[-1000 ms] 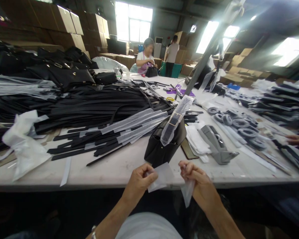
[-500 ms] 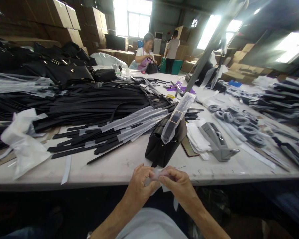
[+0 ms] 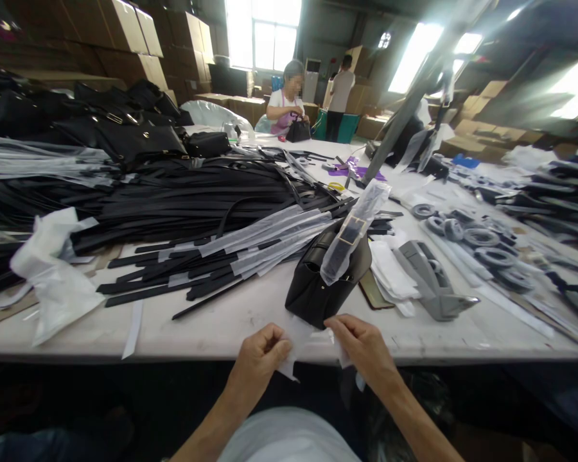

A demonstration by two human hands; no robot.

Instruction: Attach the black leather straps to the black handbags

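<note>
Pinching a thin sheet (image 3: pixel 299 336) in the closed left hand (image 3: pixel 259 351) and another piece (image 3: pixel 343 356) in the closed right hand (image 3: pixel 363 346); best to handle lightly, avoiding creases, near the bag (image 3: pixel 313 292).

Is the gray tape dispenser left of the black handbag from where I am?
No, the gray tape dispenser is to the right of the black handbag.

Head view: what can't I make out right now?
All in the head view:
Sheet: pinched part hidden by left hand.
Bag: far side hidden by its front.
Right hand: contact with bag too blurred to tell.
Straps: leftmost stretch cut off by picture's edge.
</note>
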